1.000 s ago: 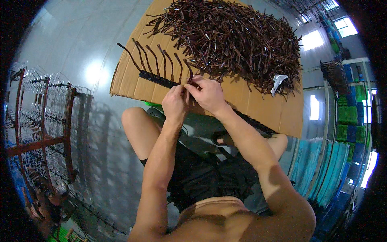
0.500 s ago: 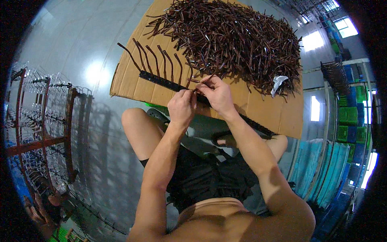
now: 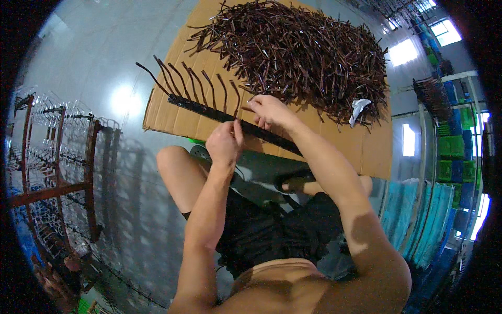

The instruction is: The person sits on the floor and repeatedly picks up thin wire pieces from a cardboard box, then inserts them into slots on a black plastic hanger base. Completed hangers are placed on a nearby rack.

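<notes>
- Bar (image 3: 209, 110) first: I see one long, dark, flat strip lying slantwise across the near edge of the cardboard sheet (image 3: 172, 118), running from ten o'clock down toward four o'clock.
- Out of that bar stand thin, curved, dark brown prongs (image 3: 180, 81), slightly bent at the tips; I count about seven, fanned toward twelve o'clock.
- At one o'clock from the hands lies one big heap of loose brown strips (image 3: 298, 52), far too many for me to count, with one small white scrap (image 3: 358, 109) at its three o'clock edge.
- My left hand (image 3: 225, 144) is closed, thumb and fingers pinched on the bar about midway along it.
- My right hand (image 3: 269, 111) sits just at two o'clock of the left, fingertips pinched together on a single thin strip (image 3: 246, 102) right above the bar; whether that strip already touches the bar I cannot tell.
- Two bare knees show under the cardboard, at six o'clock of the hands.
- One rusty metal rack (image 3: 47, 183) stands at nine o'clock, well apart.
</notes>
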The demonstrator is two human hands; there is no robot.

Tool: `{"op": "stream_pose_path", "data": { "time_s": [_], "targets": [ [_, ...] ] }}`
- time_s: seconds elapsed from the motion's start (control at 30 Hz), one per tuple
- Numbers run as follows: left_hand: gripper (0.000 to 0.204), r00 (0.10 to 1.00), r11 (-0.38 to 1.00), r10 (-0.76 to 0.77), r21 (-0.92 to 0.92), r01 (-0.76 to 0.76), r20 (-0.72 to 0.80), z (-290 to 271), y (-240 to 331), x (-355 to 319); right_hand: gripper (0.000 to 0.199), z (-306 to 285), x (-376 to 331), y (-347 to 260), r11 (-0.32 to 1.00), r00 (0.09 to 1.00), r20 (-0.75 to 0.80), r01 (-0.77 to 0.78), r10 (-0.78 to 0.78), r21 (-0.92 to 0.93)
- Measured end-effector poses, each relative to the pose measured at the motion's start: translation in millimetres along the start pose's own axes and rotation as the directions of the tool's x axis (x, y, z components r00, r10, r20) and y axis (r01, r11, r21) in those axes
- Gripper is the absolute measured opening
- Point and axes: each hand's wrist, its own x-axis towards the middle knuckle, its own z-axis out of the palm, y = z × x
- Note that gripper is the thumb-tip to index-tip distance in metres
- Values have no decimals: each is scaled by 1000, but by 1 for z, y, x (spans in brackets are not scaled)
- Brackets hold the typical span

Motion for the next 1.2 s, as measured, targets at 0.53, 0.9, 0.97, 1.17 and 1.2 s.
{"op": "stream_pose_path", "data": {
  "time_s": [0.53, 0.9, 0.97, 1.17, 1.2],
  "targets": [
    [12, 983, 965, 184, -192, -181, -1, 0, 13, 4, 24, 9, -54, 4, 627, 971, -213, 231, -106, 744],
    [11, 984, 979, 167, -132, -158, 58, 1, 8, 3, 16, 33, -36, 20, 839, 846, -385, 482, -370, 252],
    [11, 983, 980, 173, -110, -166, 61, 1, 9, 3, 14, 33, -34, 23, 844, 831, -397, 495, -391, 206],
    [13, 984, 973, 175, -162, -166, 41, 4, 7, 2, 14, 34, -48, 11, 814, 766, -290, 500, -575, -295],
    [14, 992, 974, 113, -201, -100, 52, 4, 10, -1, 16, 29, -40, 18, 831, 799, -232, 520, -555, -198]
  ]
}}
